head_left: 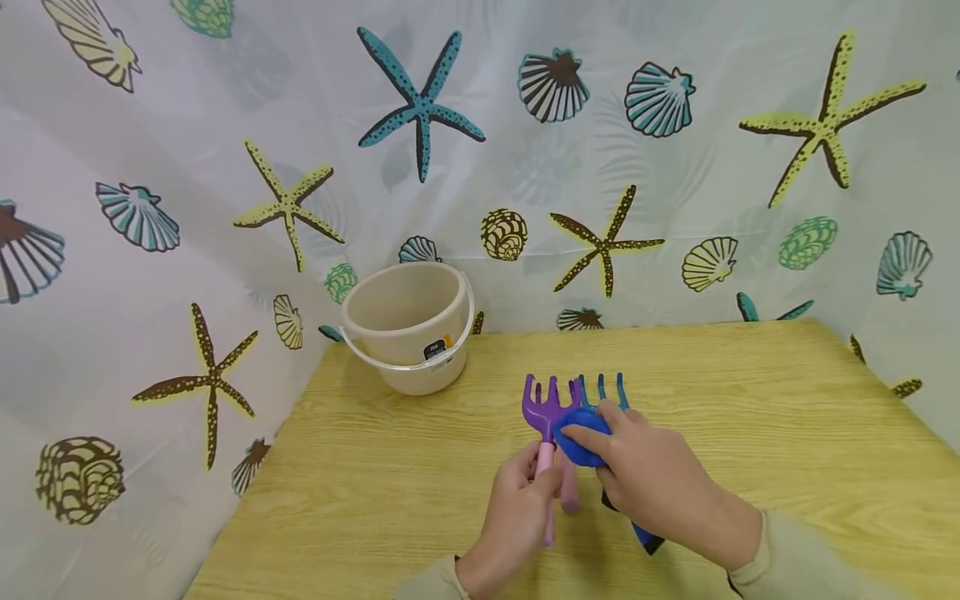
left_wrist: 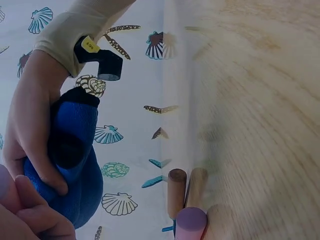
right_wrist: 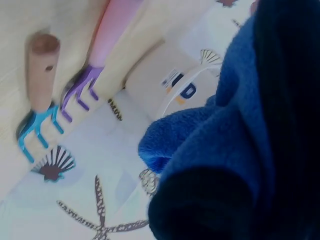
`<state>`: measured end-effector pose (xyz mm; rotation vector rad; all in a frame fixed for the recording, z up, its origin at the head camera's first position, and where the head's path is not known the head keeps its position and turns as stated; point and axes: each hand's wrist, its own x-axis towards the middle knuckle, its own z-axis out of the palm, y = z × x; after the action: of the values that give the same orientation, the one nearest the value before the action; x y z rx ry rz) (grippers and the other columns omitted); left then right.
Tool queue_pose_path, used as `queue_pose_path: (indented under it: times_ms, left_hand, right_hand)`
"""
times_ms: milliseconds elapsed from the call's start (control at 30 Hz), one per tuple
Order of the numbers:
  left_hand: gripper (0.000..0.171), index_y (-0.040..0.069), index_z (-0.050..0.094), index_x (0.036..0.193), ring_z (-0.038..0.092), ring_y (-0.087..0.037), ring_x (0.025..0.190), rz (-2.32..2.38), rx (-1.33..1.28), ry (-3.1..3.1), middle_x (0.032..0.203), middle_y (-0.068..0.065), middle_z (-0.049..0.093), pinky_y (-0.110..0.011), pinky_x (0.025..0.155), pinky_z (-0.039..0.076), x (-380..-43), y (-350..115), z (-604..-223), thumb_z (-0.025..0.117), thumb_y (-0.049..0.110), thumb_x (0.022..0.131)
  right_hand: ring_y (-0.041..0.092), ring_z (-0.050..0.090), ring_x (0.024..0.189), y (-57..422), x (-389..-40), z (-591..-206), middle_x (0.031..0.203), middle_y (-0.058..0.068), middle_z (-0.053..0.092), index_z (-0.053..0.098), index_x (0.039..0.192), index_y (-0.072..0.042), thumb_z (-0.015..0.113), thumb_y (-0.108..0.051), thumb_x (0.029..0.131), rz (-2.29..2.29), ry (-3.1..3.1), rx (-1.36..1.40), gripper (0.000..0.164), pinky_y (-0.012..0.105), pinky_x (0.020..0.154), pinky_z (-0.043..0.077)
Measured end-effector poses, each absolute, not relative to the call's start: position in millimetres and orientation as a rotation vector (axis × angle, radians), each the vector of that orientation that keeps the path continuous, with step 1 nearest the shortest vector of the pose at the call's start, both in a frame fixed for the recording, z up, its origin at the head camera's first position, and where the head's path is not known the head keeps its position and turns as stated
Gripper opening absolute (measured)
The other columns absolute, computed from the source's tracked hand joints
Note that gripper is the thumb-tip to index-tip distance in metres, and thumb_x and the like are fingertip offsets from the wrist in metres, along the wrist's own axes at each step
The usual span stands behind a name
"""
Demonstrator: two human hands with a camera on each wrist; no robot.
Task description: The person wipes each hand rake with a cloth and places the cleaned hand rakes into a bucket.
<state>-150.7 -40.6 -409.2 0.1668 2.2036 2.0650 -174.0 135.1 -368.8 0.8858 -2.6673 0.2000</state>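
My left hand (head_left: pixel 517 508) grips the pink handle of a purple hand rake (head_left: pixel 551 414), held tines up over the table. My right hand (head_left: pixel 652 475) pinches a blue cloth (head_left: pixel 581 437) with dark edges, bunched against the rake's neck just above the handle. Part of the cloth hangs below the right palm. Behind the held rake lies a second purple rake with a pink handle (head_left: pixel 570 487), partly covered in the head view. Beside it lies a teal rake (right_wrist: pixel 40 127) with a wooden handle (left_wrist: pixel 176 192); the right hand and cloth hide much of it from the head camera.
A beige bucket (head_left: pixel 405 321) with a white handle and a label stands at the table's back left. The wood-grain table (head_left: pixel 360 500) meets a pale curtain (head_left: pixel 480 158) printed with starfish and shells at the back and sides.
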Motion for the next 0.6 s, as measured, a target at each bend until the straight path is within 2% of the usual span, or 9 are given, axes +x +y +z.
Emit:
queue_pose_path:
  times_ms: [67, 167, 367, 500, 600]
  left_hand:
    - [0.013, 0.006, 0.059, 0.103, 0.037, -0.008, 0.041, 2.065, 0.182, 2.23, 0.072, -0.002, 0.052, -0.018, 0.035, 0.032, -149.9, -41.9, -406.9, 0.049, 0.009, 0.094]
    - [0.023, 0.004, 0.06, 0.112, 0.04, -0.007, 0.044, 2.057, 0.201, 2.239, 0.075, -0.004, 0.054, -0.017, 0.037, 0.034, -147.6, -41.6, -404.8, 0.051, 0.005, 0.091]
    - [0.035, 0.001, 0.056, 0.124, 0.056, -0.013, 0.064, 2.048, 0.24, 2.223, 0.082, -0.004, 0.062, -0.017, 0.047, 0.044, -142.4, -37.7, -406.6, 0.053, 0.005, 0.089]
    - [0.028, 0.003, 0.06, 0.117, 0.051, -0.012, 0.049, 2.046, 0.216, 2.219, 0.076, -0.003, 0.061, -0.018, 0.039, 0.041, -143.4, -37.0, -408.5, 0.052, 0.005, 0.09]
    - [0.021, 0.005, 0.061, 0.109, 0.041, -0.01, 0.035, 2.05, 0.179, 2.209, 0.066, -0.002, 0.056, -0.018, 0.031, 0.035, -145.8, -38.4, -409.1, 0.05, 0.006, 0.091]
  right_hand:
    - [0.036, 0.06, 0.092, 136.6, -178.8, -368.2, 0.117, 0.025, 0.059, 0.066, 0.121, -0.021, 0.07, -0.016, 0.077, 0.212, -2.64, 0.846, 0.044, 0.038, 0.046, 0.056]
    - [0.036, 0.061, 0.088, 141.9, -190.6, -366.3, 0.114, 0.025, 0.058, 0.066, 0.121, -0.019, 0.072, -0.015, 0.076, 0.217, -2.615, 0.791, 0.045, 0.042, 0.045, 0.056]
    - [0.023, 0.054, 0.062, 152.7, -214.4, -364.3, 0.093, 0.016, 0.056, 0.066, 0.121, -0.014, 0.071, -0.012, 0.076, 0.217, -2.635, 0.707, 0.045, 0.032, 0.035, 0.049]
    - [0.02, 0.053, 0.06, 150.1, -212.5, -366.1, 0.092, 0.016, 0.055, 0.065, 0.123, -0.014, 0.069, -0.013, 0.079, 0.26, -2.683, 0.7, 0.044, 0.03, 0.037, 0.048]
    - [0.027, 0.06, 0.073, 142.8, -199.4, -367.9, 0.104, 0.022, 0.059, 0.065, 0.123, -0.016, 0.069, -0.014, 0.079, 0.283, -2.684, 0.739, 0.044, 0.037, 0.045, 0.055]
